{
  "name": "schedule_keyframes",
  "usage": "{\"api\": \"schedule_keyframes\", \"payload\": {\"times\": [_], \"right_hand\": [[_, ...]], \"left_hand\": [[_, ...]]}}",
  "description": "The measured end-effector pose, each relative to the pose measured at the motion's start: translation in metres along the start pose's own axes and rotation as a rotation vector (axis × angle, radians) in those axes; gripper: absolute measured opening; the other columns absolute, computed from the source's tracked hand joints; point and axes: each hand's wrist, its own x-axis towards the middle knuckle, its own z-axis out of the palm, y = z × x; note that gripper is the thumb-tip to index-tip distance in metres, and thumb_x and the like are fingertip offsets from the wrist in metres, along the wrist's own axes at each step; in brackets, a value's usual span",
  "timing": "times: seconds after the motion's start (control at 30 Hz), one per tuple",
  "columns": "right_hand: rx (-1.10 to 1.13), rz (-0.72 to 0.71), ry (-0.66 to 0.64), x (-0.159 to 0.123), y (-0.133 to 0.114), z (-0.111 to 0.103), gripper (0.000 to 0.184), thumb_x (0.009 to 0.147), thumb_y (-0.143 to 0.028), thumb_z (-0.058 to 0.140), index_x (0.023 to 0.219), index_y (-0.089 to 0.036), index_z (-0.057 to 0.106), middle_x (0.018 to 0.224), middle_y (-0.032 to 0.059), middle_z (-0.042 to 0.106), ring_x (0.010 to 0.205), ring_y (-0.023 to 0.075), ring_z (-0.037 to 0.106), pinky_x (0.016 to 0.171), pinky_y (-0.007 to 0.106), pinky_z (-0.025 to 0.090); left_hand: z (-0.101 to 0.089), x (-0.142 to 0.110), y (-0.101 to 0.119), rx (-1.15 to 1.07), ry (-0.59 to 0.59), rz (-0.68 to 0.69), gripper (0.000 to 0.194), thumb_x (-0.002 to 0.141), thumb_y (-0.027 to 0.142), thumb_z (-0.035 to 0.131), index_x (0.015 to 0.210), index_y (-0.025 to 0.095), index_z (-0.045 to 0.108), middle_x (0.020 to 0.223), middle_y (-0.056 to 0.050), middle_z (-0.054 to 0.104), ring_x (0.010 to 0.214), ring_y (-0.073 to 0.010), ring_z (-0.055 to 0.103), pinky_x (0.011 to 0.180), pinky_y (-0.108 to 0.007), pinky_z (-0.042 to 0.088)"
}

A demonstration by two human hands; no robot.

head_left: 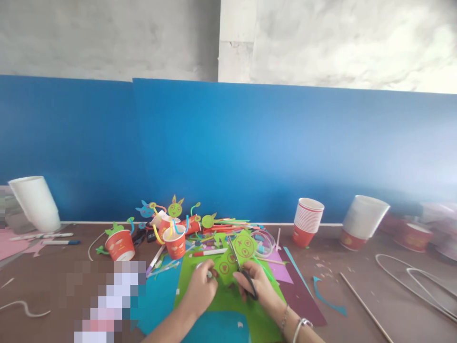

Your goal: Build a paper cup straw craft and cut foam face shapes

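My right hand point(257, 286) is closed around the black handles of a pair of scissors point(253, 288). The scissors' blades point up and away across a piece of green paper point(225, 275) with round faces and heart shapes drawn on it. My left hand point(202, 286) is closed at the left edge of this piece; its fingertips are partly hidden. Below both hands lies a larger green sheet point(187, 295), over blue paper point(159, 297). A red-and-white marker point(210, 252) rests just beyond my left hand.
A decorated red paper cup point(175, 248) with straws stands behind, and another cup point(121, 247) is tilted at left. Straws and scraps crowd the middle back. Stacked cups point(309, 221) stand at right, near a thin stick point(364, 305). A blue partition point(228, 152) borders the table.
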Motion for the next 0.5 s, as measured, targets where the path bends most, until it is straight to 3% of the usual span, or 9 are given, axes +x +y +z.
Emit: {"api": "schedule_keyframes", "payload": {"times": [0.07,0.13,0.27,0.37,0.5], "right_hand": [[-0.020,0.007,-0.049,-0.001,0.000,0.001,0.032,0.067,-0.046,0.066,0.065,-0.018,0.050,0.038,-0.0070,0.049,0.031,0.0074,0.040,0.033,0.018,0.025],[-0.027,0.000,-0.127,-0.003,-0.001,0.001,0.030,0.068,-0.045,0.066,0.065,-0.018,0.052,0.040,-0.0068,0.050,0.032,0.0076,0.041,0.034,0.018,0.027],[-0.019,-0.001,-0.231,-0.005,-0.004,0.001,0.031,0.066,-0.044,0.070,0.065,-0.018,0.053,0.042,-0.0072,0.049,0.033,0.0077,0.042,0.034,0.019,0.027],[0.030,-0.042,-0.097,-0.004,-0.004,-0.001,0.034,0.070,-0.049,0.067,0.076,-0.018,0.055,0.044,-0.0068,0.051,0.034,0.0080,0.042,0.035,0.019,0.024],[0.110,-0.141,0.076,-0.001,0.000,-0.002,0.041,0.080,-0.052,0.056,0.101,-0.017,0.052,0.054,-0.0037,0.059,0.042,0.0091,0.045,0.041,0.020,0.030]], "left_hand": [[-0.002,0.001,0.004,-0.159,0.051,-0.078,0.004,0.068,0.022,0.046,0.072,0.021,0.047,0.052,0.009,0.036,0.041,-0.0090,0.029,0.044,-0.022,0.022],[-0.003,0.001,0.008,-0.259,0.036,-0.115,0.014,0.075,0.035,0.047,0.074,0.021,0.049,0.050,0.009,0.035,0.038,-0.0078,0.026,0.041,-0.022,0.019],[-0.003,0.002,0.014,-0.323,-0.058,-0.107,0.031,0.064,0.043,0.067,0.059,0.018,0.050,0.049,0.007,0.044,0.045,-0.0073,0.038,0.044,-0.020,0.026],[-0.001,0.002,0.014,-0.363,-0.084,-0.178,0.030,0.059,0.041,0.072,0.061,0.017,0.054,0.047,0.006,0.049,0.038,-0.0052,0.032,0.040,-0.019,0.020],[0.000,0.003,0.010,-0.466,0.092,-0.217,0.036,0.061,0.047,0.071,0.060,0.013,0.061,0.041,0.003,0.051,0.037,-0.0068,0.037,0.038,-0.020,0.022]]}}
